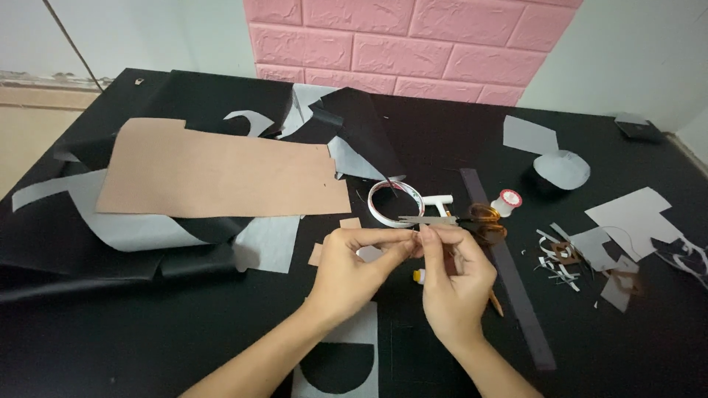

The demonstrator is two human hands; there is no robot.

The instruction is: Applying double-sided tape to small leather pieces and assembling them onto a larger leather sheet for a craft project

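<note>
Item pinched between fingertips (415, 237) too small to tell.

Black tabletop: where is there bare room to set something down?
Bare black tabletop lies left of the left hand, below the tan paper sheet. Another patch sits right of the dark grey strip. It is crowded around the amber-handled scissors and paper scraps.

- the table (184, 324) was covered in a matt black surface.
- the large tan sheet (214, 173) on the left looked like matt, slightly fibrous paper or thin leather.
- the black sheets (354, 121) at the far side had a faint sheen, with grey matt backs.
- the scissors (461, 219) had dull metal blades and glossy amber plastic handles.
- the far wall panel (413, 44) looked like soft pink foam brick.
</note>
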